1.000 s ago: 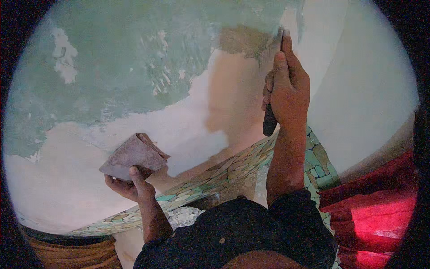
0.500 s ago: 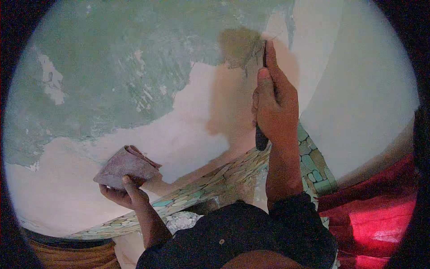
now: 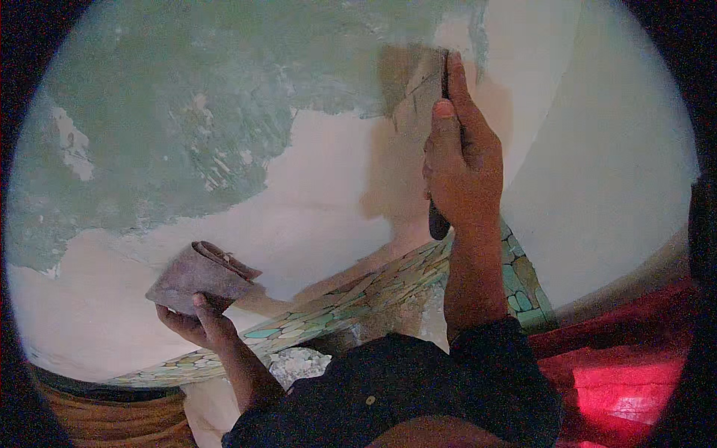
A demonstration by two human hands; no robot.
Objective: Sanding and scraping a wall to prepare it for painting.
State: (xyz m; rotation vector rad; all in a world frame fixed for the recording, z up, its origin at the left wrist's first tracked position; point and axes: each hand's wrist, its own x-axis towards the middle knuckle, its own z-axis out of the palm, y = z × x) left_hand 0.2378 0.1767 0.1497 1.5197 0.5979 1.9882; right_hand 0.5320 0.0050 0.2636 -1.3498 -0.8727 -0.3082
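My right hand (image 3: 467,160) grips the dark handle of a putty knife (image 3: 438,222), wrapped round it with the thumb and a finger stretched up along it. Its blade is seen nearly edge-on against the wall (image 3: 321,179), at the border of green paint and a bare whitish patch. Lower on the left, my left hand (image 3: 198,321) pinches a folded brownish-grey sheet (image 3: 196,280) that looks like sandpaper, thumb in front and fingers behind. The sheet's upper edge shows several folded layers. Part of the blade and the handle are hidden by my right hand.
A band of green and tan stone-pattern border (image 3: 336,299) runs along the wall's lower edge and bends at the corner. Pale wall (image 3: 597,164) continues at the right. Bright red cloth (image 3: 627,373) lies lower right, brown fabric (image 3: 112,418) lower left.
My right hand and the putty knife have moved slightly up the wall. My left hand with the folded sheet is slightly farther left in view; the view itself has shifted a little.
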